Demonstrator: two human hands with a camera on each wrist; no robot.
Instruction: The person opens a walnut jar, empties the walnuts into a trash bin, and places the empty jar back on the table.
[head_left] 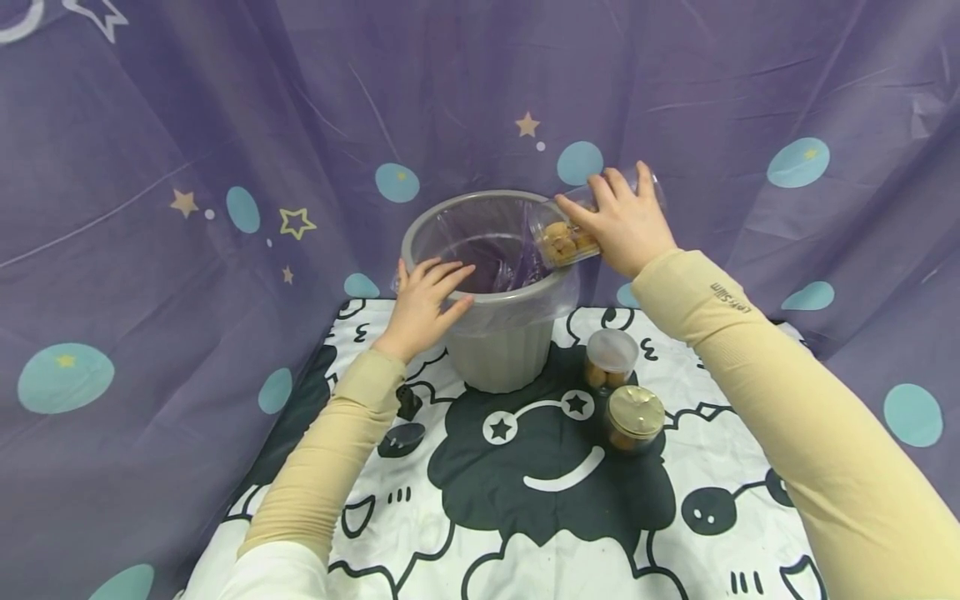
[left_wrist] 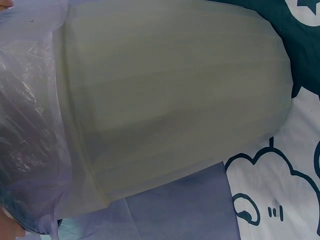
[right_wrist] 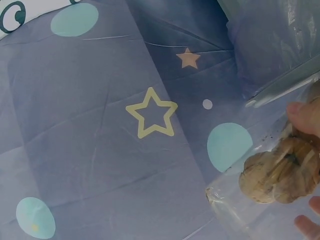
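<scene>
A grey trash can (head_left: 498, 358) stands on the cloth, lined with a clear plastic bag (head_left: 551, 304) folded over its rim. My left hand (head_left: 426, 304) rests on the near left rim, fingers spread and mostly straight. Over the right rim, my right hand (head_left: 626, 221) holds a clear plastic jar (head_left: 542, 225) on its side, its left end tipped slightly down above the can. Several lumpy brown pieces (head_left: 561, 243) lie inside the jar; they also show close up in the right wrist view. The left wrist view shows the can's side.
Right of the can stand a jar with a whitish lid (head_left: 612, 350) and a gold-lidded jar (head_left: 636, 412), both with brown contents. At left are a small black object (head_left: 408, 402) and a dark round piece (head_left: 402, 438). A purple curtain (head_left: 225, 108) hangs behind.
</scene>
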